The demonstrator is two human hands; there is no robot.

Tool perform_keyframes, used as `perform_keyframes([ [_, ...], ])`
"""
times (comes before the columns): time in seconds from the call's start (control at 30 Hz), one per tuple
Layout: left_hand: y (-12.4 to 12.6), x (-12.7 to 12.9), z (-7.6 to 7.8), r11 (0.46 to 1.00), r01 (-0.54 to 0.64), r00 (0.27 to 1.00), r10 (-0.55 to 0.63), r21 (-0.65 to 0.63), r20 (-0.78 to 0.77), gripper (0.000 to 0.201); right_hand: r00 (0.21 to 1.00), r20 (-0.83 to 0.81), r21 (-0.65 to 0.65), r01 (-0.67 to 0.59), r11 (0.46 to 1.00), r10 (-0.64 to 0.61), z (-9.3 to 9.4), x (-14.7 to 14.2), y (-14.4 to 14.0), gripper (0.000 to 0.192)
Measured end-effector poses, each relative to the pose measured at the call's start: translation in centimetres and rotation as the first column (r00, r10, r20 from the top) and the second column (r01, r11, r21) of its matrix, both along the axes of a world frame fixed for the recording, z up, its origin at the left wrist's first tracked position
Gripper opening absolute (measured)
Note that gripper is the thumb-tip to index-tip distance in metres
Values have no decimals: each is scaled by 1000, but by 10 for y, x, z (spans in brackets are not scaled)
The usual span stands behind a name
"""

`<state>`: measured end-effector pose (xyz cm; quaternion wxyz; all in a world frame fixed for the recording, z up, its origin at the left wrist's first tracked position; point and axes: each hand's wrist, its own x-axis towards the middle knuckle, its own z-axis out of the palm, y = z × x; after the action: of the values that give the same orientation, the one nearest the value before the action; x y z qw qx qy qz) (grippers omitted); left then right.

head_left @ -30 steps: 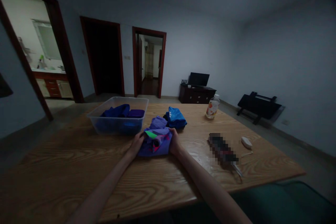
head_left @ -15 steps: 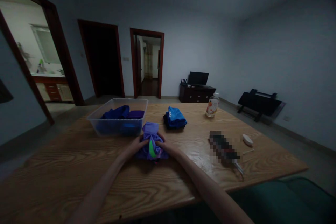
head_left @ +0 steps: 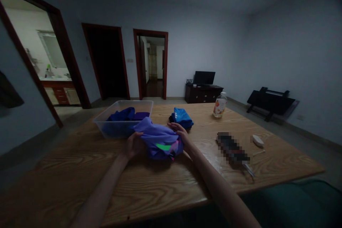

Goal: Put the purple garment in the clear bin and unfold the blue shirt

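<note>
Purple garment [head_left: 160,141] bunched on the counter [head_left: 165,185]: I grip it with both hands, left hand [head_left: 133,145] and right hand [head_left: 179,132]; fingers mostly buried in cloth.

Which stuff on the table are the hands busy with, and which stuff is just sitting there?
In use: purple garment, held by left hand and right hand; clear bin of clothes; folded blue garment.

Lying about: bottle, white object.

hands [head_left: 157,140]: 2 (both on cloth) | purple garment [head_left: 160,140]: 1; clear bin [head_left: 107,128]: 1; bottle [head_left: 219,104]: 1; folded blue stack [head_left: 182,117]: 1
</note>
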<state>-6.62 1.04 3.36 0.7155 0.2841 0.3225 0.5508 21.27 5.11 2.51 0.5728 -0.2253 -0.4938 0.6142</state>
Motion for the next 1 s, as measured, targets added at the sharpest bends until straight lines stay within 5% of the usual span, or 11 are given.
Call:
perform_keyframes([
  [0.23,2,-10,-2,998,-2,996,8,65,-86,28,952,299,114,38,993,-71,-12,-8,-6,22],
  [0.47,-2,20,-19,983,153,952,-120,100,-281,63,854,518,239,-98,966,-42,-21,-25,-30,29],
  [0.83,-4,23,-21,978,162,919,-102,128,-382,66,811,535,403,0,915,-235,-34,-30,-22,16],
  [1.0,-3,26,-22,980,123,935,-62,157,-350,77,782,461,476,182,860,-420,-33,-30,-24,8],
])
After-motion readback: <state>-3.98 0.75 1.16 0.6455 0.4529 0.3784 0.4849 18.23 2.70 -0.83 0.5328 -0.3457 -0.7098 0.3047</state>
